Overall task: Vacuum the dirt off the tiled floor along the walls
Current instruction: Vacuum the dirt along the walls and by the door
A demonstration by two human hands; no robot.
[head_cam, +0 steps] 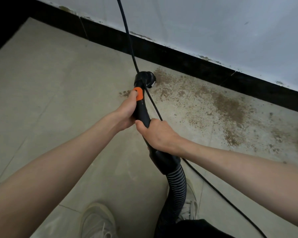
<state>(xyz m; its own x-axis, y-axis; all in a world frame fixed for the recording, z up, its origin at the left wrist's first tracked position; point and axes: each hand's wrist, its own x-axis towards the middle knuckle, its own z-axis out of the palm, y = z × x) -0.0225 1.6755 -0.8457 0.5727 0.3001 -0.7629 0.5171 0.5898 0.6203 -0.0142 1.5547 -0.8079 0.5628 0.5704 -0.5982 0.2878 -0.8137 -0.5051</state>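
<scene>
Both my hands grip a black vacuum wand point(142, 110) with an orange collar point(138, 93). My left hand point(126, 112) holds it just below the collar, fingertips on the orange part. My right hand point(159, 133) wraps the wand lower down, above the ribbed black hose point(176, 184). The nozzle point(146, 79) touches the beige tiled floor point(50, 86) at the left end of a brown dirt patch point(218, 107). The dirt spreads to the right along the black skirting point(179, 57).
A black power cable point(127, 35) hangs from the top of the view, crosses the nozzle and runs to the lower right along the floor. A white wall point(213, 23) rises above the skirting. My pale shoes point(96, 220) stand at the bottom.
</scene>
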